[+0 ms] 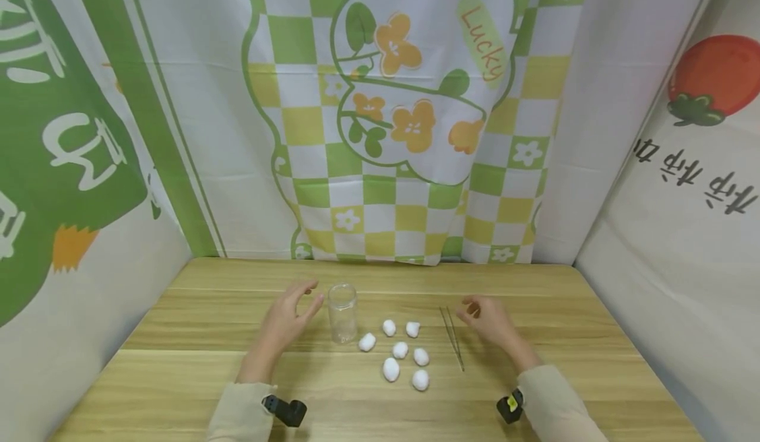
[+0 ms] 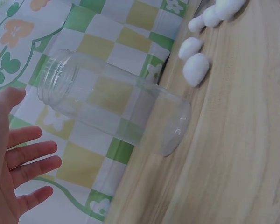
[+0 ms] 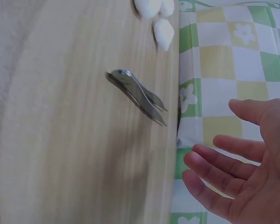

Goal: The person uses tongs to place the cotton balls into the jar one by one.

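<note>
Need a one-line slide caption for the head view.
Left hand open beside an empty clear jar, right hand open near tweezers, seven cotton balls between them on the wooden table.

On the table (image 1: 178, 376), the jar (image 1: 342, 313) stands left of the cotton balls (image 1: 400, 349), and the tweezers (image 1: 452, 336) lie to their right. The left hand (image 1: 285, 320) is just left of the jar; the right hand (image 1: 489, 320) is just right of the tweezers. A curtain (image 1: 392, 132) hangs at the far edge.
</note>
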The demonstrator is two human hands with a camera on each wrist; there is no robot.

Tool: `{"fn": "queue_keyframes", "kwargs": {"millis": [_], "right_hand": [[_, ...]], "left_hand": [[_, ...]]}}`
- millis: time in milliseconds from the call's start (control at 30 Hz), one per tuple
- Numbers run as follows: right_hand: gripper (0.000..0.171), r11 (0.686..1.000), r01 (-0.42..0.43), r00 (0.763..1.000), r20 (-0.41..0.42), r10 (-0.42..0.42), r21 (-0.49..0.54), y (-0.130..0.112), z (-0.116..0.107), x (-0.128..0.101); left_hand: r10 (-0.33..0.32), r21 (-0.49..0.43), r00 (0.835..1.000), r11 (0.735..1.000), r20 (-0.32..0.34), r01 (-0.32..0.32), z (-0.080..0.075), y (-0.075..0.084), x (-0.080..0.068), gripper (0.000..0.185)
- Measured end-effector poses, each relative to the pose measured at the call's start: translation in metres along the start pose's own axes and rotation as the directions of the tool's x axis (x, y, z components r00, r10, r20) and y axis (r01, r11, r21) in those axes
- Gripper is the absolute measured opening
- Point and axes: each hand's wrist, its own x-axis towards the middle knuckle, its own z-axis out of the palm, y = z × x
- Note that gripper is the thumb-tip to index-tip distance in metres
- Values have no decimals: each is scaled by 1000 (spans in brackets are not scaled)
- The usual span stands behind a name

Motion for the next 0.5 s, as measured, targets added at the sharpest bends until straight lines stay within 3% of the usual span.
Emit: {"fn": "queue_keyframes", "kwargs": {"millis": [367, 500], "right_hand": [[29, 980, -17, 997, 77, 2, 197, 7, 13, -9], [30, 952, -104, 989, 132, 68, 288, 6, 18, -11]], "left_hand": [[-11, -70, 1000, 997, 18, 12, 12, -3, -4, 58], [-1, -108, 1000, 994, 1, 1, 18, -3, -5, 58]]}}
